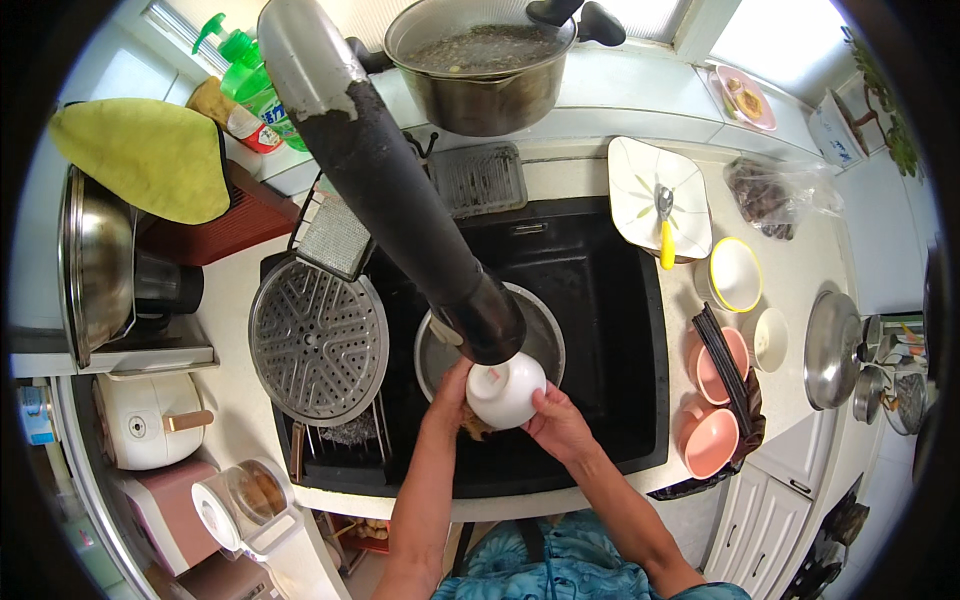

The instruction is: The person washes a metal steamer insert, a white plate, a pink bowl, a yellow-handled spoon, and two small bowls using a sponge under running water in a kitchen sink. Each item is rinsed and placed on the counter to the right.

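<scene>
Beneath the tip of the black faucet (480, 315), a white bowl (517, 394) is tilted with its base facing up toward me. My right hand (559, 424) grips its right edge, thumb on the outside. On the other side, my left hand (448, 394) holds the bowl; its fingers are largely hidden behind it. A piece of brown scrubbing material (474, 426) shows below the bowl near my left hand. Both hands are over the black sink (607, 375), in front of a round metal basin (551, 315) partly covered by the faucet.
A perforated steamer plate (319, 341) rests over the sink's left side. Right of the sink are pink cups (712, 442), black chopsticks (724, 367), a yellow-rimmed bowl (735, 274) and a square plate (652, 172) bearing a yellow-handled spoon (666, 232). A large pot (484, 94) stands behind.
</scene>
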The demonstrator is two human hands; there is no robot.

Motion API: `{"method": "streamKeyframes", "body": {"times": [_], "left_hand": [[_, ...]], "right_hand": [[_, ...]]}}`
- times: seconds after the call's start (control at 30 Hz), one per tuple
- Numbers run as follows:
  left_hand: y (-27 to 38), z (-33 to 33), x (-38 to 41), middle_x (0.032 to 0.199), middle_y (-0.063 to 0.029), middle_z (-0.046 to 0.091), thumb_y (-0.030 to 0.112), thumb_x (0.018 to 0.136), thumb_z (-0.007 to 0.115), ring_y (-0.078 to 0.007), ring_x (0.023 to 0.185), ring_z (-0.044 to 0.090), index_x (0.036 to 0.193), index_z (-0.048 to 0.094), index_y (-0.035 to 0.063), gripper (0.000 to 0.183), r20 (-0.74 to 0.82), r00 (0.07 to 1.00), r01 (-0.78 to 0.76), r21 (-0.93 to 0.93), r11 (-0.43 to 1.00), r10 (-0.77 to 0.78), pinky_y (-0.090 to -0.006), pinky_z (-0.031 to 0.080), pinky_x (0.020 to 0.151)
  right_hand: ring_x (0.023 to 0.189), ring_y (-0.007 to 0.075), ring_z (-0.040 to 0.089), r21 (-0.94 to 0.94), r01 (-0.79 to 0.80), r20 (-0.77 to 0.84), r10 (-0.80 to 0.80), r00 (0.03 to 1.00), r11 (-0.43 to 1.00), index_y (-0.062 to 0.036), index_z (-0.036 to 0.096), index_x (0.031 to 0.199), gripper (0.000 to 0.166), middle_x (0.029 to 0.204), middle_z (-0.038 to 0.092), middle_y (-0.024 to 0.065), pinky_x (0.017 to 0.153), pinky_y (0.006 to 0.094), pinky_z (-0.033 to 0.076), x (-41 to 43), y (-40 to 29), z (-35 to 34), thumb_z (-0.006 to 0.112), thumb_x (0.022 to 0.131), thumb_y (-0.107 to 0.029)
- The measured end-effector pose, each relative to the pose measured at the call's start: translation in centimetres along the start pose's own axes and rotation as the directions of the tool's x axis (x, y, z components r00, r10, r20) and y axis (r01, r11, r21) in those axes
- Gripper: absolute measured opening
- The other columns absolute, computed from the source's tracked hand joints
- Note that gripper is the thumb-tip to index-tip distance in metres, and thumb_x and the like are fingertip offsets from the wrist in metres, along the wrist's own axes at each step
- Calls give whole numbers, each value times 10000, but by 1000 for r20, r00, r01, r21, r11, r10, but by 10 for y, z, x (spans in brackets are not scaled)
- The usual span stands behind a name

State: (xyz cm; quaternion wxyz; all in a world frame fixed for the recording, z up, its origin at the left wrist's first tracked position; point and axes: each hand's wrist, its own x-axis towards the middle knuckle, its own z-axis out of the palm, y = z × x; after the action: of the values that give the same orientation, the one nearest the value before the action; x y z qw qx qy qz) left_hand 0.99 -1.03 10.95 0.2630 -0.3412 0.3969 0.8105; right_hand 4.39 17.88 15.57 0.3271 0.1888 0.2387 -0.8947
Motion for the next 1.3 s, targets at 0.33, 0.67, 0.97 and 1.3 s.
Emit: {"method": "streamKeyframes", "body": {"times": [0.33,0.67,0.97,1.3], "left_hand": [[-29,71,-65,1501,-233,363,205,1015,435,-443,1424,247,1367,505,-23,425,351,525,-399,906,-140,775,-522,191,1147],[-28,-1,15,1225,-138,628,264,995,529,-205,1099,585,1275,588,-26,407,-78,788,-465,574,674,611,-363,449,947],[-18,-15,36,1200,-199,626,331,925,630,-344,1121,572,1186,622,-26,442,-192,858,-151,793,591,476,-405,421,980],[-33,-32,42,1119,-190,620,148,954,539,-301,1000,611,1124,597,-1,233,61,768,-330,891,312,638,-390,508,777]], "right_hand": [[1193,212,568,271,69,-225,-6,974,960,-61,527,1299,306,1308,583,94,1075,381,435,25,32,-6,509,1005,-146],[1211,193,541,215,67,-191,-26,981,974,-125,478,1364,392,1357,549,44,1021,369,430,9,28,-2,445,1036,-336],[1267,220,513,240,56,-138,-23,990,969,-67,549,1285,377,1330,579,55,1106,424,376,7,-4,-17,458,1033,-332],[1259,219,521,39,98,-168,-90,982,994,-78,507,1343,432,1331,573,50,1098,441,383,-1,-24,-23,474,1022,-366]]}}
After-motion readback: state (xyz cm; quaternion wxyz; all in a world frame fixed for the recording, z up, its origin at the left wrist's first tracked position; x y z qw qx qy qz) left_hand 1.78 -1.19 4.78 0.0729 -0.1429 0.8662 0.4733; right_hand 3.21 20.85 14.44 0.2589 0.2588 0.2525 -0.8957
